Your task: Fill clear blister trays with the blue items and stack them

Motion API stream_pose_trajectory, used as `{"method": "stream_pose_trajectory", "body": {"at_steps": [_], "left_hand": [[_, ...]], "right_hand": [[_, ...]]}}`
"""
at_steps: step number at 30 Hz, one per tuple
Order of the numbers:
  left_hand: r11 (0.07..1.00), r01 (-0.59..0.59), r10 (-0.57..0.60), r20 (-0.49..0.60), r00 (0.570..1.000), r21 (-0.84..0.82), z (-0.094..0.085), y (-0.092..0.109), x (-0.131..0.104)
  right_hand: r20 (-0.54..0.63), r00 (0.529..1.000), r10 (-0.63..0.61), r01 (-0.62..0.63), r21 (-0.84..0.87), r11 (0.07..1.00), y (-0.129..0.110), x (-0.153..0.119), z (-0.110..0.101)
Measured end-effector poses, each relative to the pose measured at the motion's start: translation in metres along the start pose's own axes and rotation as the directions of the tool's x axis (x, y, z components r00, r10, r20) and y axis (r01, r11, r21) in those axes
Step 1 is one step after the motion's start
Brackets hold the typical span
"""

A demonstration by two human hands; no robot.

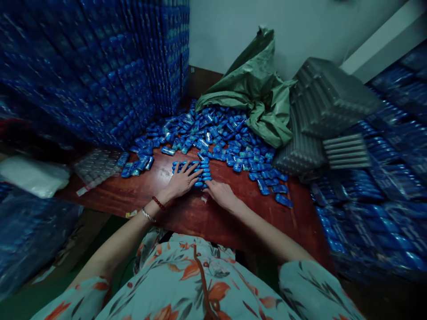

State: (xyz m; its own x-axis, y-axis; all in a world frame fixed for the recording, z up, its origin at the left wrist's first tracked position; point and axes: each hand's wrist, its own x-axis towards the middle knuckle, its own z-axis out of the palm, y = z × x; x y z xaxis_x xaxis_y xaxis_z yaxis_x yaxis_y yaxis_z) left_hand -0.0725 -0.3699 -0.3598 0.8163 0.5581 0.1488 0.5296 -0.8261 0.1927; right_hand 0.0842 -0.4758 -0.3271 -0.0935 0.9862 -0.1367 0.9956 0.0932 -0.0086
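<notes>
On the reddish-brown table (pixel 187 209), small blue wrapped packets (pixel 205 168) lie side by side in neat rows. My left hand (pixel 182 181) rests over these rows with its fingers spread, covering part of them. At the near right corner of the rows is my right hand (pixel 218 192), its fingertips against the lowest packet there. Its fingers are bent together, and I cannot make out whether a packet is between them. Beyond both hands spreads a loose heap of the same blue packets (pixel 213 133).
A green woven sack (pixel 256 89) slumps behind the heap. Stacked grey trays (pixel 330 98) stand at the right, with piled blue packs (pixel 360 213) beside them. Tall blue stacks (pixel 100 66) rise at the left. A clear plastic tray (pixel 96 166) lies on the table's left side, near a white bag (pixel 35 175).
</notes>
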Motion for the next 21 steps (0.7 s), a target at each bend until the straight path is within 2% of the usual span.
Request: {"method": "stream_pose_trajectory", "body": {"at_steps": [4,8,13,19,21], "left_hand": [[1.000,-0.011,0.011,0.002,1.000,-0.007,-0.002,-0.001,-0.001],[1.000,-0.013,0.013,0.009,1.000,-0.009,-0.002,-0.003,-0.002],[1.000,0.004,-0.004,-0.002,1.000,-0.022,-0.002,-0.002,-0.002],[1.000,0.001,-0.001,-0.009,1.000,-0.009,-0.003,-0.001,-0.002],[1.000,-0.010,0.010,0.000,1.000,0.000,-0.003,-0.002,-0.003]], "right_hand": [[-0.171,0.984,-0.045,0.046,0.003,0.999,-0.005,0.003,0.001],[-0.210,0.975,-0.073,0.068,-0.030,0.997,-0.023,0.022,0.005],[-0.194,0.968,-0.163,0.148,-0.086,0.985,-0.023,0.026,0.004],[-0.140,0.979,-0.147,0.139,-0.064,0.988,-0.017,0.020,0.005],[-0.124,0.973,-0.193,0.184,-0.084,0.979,-0.018,0.021,0.006]]}}
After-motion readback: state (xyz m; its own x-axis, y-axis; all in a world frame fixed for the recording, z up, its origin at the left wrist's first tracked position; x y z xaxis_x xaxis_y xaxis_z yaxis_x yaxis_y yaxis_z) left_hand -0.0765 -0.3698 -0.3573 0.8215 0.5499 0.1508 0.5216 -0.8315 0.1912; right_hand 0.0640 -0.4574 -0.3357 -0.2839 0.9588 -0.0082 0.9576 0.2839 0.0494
